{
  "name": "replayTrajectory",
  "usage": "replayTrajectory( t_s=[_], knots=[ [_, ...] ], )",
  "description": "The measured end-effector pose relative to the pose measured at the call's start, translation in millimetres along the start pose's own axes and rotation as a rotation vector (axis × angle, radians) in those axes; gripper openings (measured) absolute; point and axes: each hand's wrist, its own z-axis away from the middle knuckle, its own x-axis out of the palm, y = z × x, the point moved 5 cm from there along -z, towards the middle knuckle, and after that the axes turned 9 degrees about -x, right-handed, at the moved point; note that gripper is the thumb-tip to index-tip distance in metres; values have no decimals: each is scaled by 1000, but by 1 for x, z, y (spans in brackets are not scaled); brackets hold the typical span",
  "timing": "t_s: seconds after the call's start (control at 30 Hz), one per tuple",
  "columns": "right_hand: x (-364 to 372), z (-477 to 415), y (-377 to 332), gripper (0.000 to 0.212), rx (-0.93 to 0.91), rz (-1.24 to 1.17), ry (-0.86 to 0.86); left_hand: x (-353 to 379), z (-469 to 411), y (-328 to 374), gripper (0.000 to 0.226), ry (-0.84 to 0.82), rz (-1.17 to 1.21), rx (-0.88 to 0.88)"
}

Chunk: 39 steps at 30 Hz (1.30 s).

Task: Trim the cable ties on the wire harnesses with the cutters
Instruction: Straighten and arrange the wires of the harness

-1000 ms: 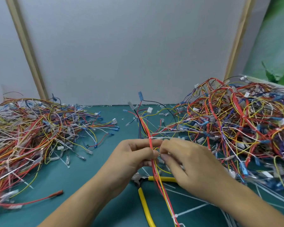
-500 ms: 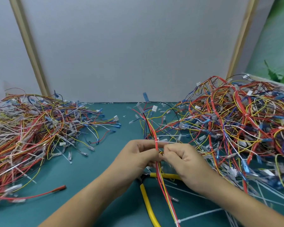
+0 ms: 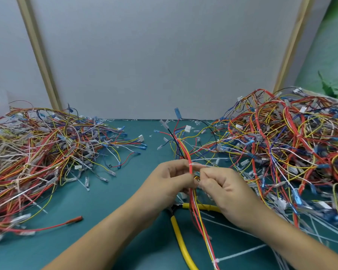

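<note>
A wire harness (image 3: 184, 151) of red, yellow and white wires runs from the far middle of the mat toward me. My left hand (image 3: 169, 182) pinches its bundle just below a white cable tie (image 3: 198, 165) whose tail sticks out to the right. Against it, my right hand (image 3: 225, 190) pinches the wires beside that tie. The yellow-handled cutters (image 3: 180, 238) lie on the green mat under both hands, held by neither. Another white cable tie (image 3: 240, 254) crosses the harness lower down.
A big heap of harnesses (image 3: 293, 151) fills the right side of the mat. A second heap (image 3: 33, 158) covers the left. A loose red wire (image 3: 53, 227) and cut white tie scraps lie on the green mat (image 3: 125, 191). A grey panel stands behind.
Both hands have slid a little along the harness and the bundle has shifted slightly right. The cutters have stayed on the mat.
</note>
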Motion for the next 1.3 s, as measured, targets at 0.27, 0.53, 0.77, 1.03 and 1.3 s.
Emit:
replayTrajectory(
  t_s=[0.27, 0.53, 0.77, 1.03, 1.3],
  knots=[
    [-6, 3, -5, 22, -72, 167, -32, -16, -2, 2, 26, 139, -37, -11],
    [-44, 6, -27, 21, -236, 482, 428, -13, -3, 4, 22, 155, -135, 20],
    [-16, 4, -6, 10, -56, 391, 1, -10, 0, 5, 43, 161, -169, 36],
    [-10, 4, 5, 26, 87, 86, -89, -3, -1, -1, 23, 73, -139, 23],
    [-2, 2, 5, 32, 125, -39, -105, 2, 0, -4, 18, 24, -113, -33]
  ],
)
